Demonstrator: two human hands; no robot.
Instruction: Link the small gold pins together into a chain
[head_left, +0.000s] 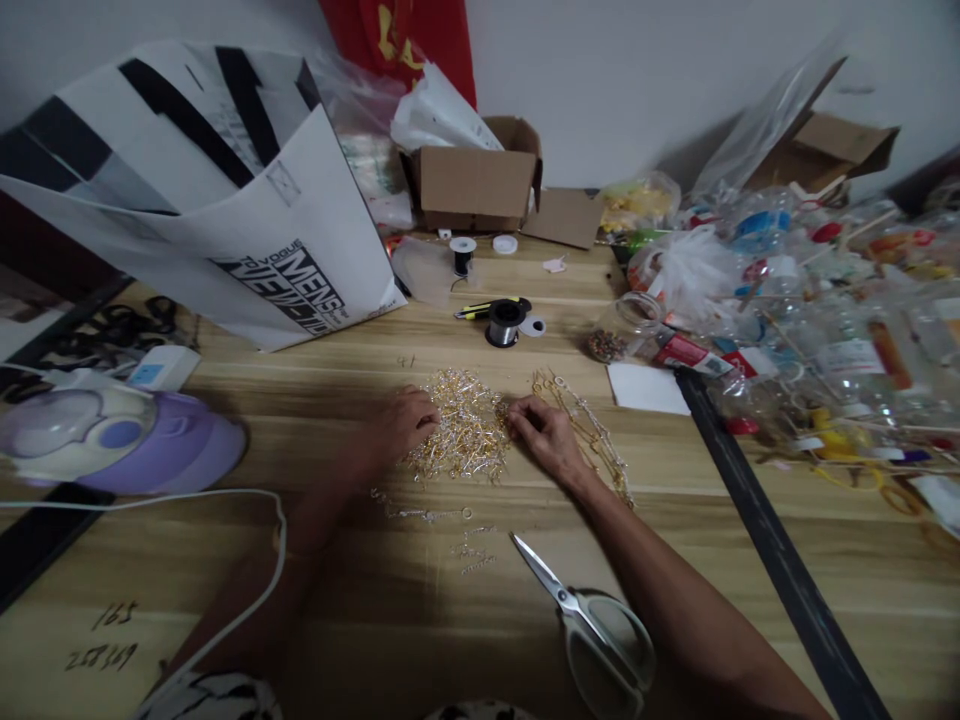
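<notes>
A pile of small gold and silver metal jewellery pieces (457,425) lies on the wooden table. My left hand (405,422) is at the pile's left edge, its fingers curled together; anything between them is hidden. On the opposite side, my right hand (546,435) has thumb and fingers pinched at the pile's edge, and what they hold is too small to make out. Gold and silver chains (592,430) lie just beyond the right hand. Nearer to me are a silver chain with a ring (427,514) and short chain lengths (474,550).
Scissors (577,605) lie near my right forearm. Behind the pile are a wire spool (504,324), a yellow-black cutter (480,309) and a bead jar (611,340). Left stand a white bag (300,230) and purple device (180,440) with a cable. Plastic bottles (847,350) crowd the right.
</notes>
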